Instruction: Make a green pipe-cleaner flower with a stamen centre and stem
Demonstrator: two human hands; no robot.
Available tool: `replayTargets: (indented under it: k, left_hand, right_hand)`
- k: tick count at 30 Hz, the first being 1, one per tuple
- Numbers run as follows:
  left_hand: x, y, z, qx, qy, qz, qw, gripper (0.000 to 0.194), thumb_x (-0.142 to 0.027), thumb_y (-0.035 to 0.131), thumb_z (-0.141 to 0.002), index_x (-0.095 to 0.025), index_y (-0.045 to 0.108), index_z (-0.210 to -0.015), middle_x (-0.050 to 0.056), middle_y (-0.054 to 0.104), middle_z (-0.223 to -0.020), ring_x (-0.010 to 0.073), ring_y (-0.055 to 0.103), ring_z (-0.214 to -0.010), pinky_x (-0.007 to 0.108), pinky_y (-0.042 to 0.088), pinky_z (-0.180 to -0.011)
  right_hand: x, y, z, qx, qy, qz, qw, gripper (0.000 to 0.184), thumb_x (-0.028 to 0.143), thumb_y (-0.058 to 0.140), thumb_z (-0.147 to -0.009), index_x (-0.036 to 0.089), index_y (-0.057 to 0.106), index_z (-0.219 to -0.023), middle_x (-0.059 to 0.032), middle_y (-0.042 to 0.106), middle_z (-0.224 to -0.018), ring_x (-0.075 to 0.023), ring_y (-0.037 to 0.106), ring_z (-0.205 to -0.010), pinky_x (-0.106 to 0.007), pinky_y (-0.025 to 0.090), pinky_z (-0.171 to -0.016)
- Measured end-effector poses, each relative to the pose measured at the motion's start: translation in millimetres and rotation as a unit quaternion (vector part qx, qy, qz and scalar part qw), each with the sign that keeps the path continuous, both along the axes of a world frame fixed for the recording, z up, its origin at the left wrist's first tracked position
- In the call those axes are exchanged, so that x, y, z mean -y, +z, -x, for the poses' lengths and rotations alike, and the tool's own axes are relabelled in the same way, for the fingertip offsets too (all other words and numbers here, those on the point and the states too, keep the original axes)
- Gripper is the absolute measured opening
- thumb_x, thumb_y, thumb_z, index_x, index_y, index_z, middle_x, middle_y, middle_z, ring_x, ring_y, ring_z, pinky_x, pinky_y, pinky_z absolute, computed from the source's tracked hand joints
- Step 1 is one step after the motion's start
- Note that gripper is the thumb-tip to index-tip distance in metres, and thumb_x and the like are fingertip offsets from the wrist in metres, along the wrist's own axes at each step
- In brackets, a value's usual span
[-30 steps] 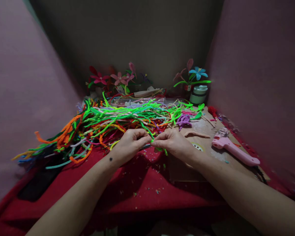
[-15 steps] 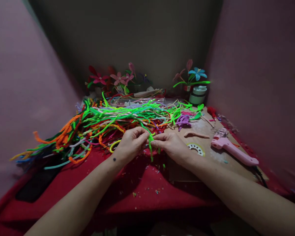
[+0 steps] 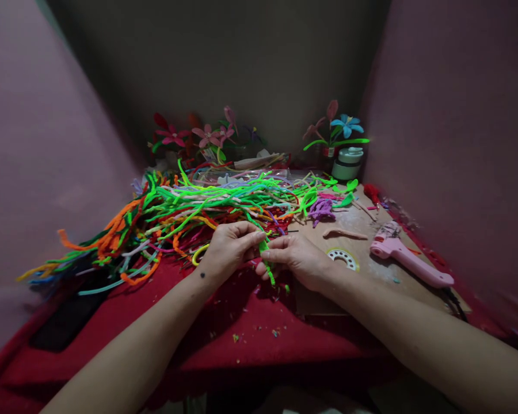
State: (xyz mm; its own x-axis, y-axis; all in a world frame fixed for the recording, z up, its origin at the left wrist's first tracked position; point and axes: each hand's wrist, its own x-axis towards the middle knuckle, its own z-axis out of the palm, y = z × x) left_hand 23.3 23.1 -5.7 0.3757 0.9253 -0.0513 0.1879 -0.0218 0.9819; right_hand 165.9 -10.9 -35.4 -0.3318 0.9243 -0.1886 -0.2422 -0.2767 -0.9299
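My left hand (image 3: 231,245) and my right hand (image 3: 296,257) meet over the red cloth (image 3: 259,328), fingertips pinched together. Between them both grip a short green pipe cleaner (image 3: 267,265) whose end hangs down toward the cloth. Just behind my hands lies a big tangled heap of pipe cleaners (image 3: 190,213), mostly neon green with orange, red and pink strands.
A pink glue gun (image 3: 408,259) lies on a brown board (image 3: 371,241) at the right, next to a white tape roll (image 3: 343,257) and purple scraps (image 3: 322,210). Pipe-cleaner flowers (image 3: 207,138) and a small jar (image 3: 347,164) stand at the back. Pink walls close both sides.
The green pipe cleaner has turned from lying sideways between my fingers to hanging downward. My hands have shifted slightly closer to the heap.
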Motion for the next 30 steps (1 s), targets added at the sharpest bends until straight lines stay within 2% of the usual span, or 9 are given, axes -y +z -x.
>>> replayTargets:
  k: [5,8,12,15,18,23,30]
  left_hand:
    - [-1,-5.4,-3,-0.026,0.046,-0.074,0.996,0.020,-0.031,0.062,-0.071,-0.014,0.056,-0.062,-0.006,0.046,-0.042,0.0046,0.035,-0.037,0.017,0.025,-0.037]
    - [-2,-6.7,-4,-0.010,0.052,-0.069,0.996,0.021,-0.031,0.062,-0.072,-0.015,0.054,-0.062,-0.006,0.045,-0.043,0.0047,0.036,-0.037,0.018,0.026,-0.037]
    - [-4,-6.7,0,0.037,-0.037,0.016,0.998,0.021,-0.035,0.064,-0.071,-0.014,0.058,-0.070,-0.005,0.048,-0.046,0.0061,0.039,-0.037,0.020,0.026,-0.037]
    - [-7,-8.1,4,0.036,-0.066,0.040,0.996,0.024,-0.035,0.066,-0.069,-0.014,0.056,-0.062,-0.004,0.049,-0.046,0.0061,0.039,-0.037,0.020,0.026,-0.038]
    - [-9,-7.6,6,0.035,-0.037,0.041,0.998,0.029,-0.035,0.066,-0.070,-0.015,0.051,-0.055,-0.005,0.047,-0.044,0.0047,0.036,-0.036,0.019,0.023,-0.036]
    - [-8,-1.9,4,0.034,0.012,0.049,0.998,0.028,-0.032,0.067,-0.069,-0.015,0.049,-0.055,-0.006,0.045,-0.042,0.0038,0.035,-0.035,0.017,0.021,-0.035]
    - [-1,-4.3,-2,0.036,0.052,0.007,0.998,0.031,-0.032,0.067,-0.069,-0.016,0.046,-0.051,-0.006,0.044,-0.039,0.0044,0.033,-0.034,0.019,0.020,-0.035]
  right_hand:
    - [3,2.5,3,0.008,-0.005,-0.018,1.000,0.023,0.033,0.066,-0.065,0.012,0.060,-0.056,-0.0021,0.062,-0.047,-0.0094,0.053,-0.041,-0.022,0.038,-0.045]
    - [2,1.6,3,0.006,-0.019,-0.028,0.999,0.023,0.030,0.065,-0.065,0.012,0.057,-0.052,-0.0007,0.058,-0.042,-0.0082,0.049,-0.037,-0.022,0.036,-0.043]
    - [-1,-0.8,1,-0.019,-0.022,-0.025,0.999,0.023,0.032,0.067,-0.063,0.012,0.059,-0.055,-0.0008,0.060,-0.046,-0.0083,0.050,-0.039,-0.022,0.039,-0.045]
    - [-2,-2.6,-1,-0.021,-0.004,-0.014,1.000,0.025,0.035,0.067,-0.065,0.012,0.060,-0.060,-0.0014,0.061,-0.048,-0.0086,0.052,-0.039,-0.021,0.038,-0.044]
    - [-3,-5.2,-2,-0.040,0.007,0.004,0.999,0.023,0.034,0.065,-0.070,0.011,0.062,-0.069,-0.0040,0.065,-0.055,-0.0110,0.058,-0.045,-0.021,0.040,-0.044]
    - [-3,-8.7,-1,-0.096,0.002,0.034,0.995,0.015,0.026,0.061,-0.074,0.011,0.059,-0.069,-0.0075,0.068,-0.060,-0.0140,0.063,-0.052,-0.022,0.045,-0.049]
    - [-2,-5.8,-1,-0.054,-0.014,0.053,0.997,0.012,0.020,0.062,-0.066,0.013,0.056,-0.059,-0.0054,0.065,-0.049,-0.0133,0.058,-0.039,-0.021,0.041,-0.040]
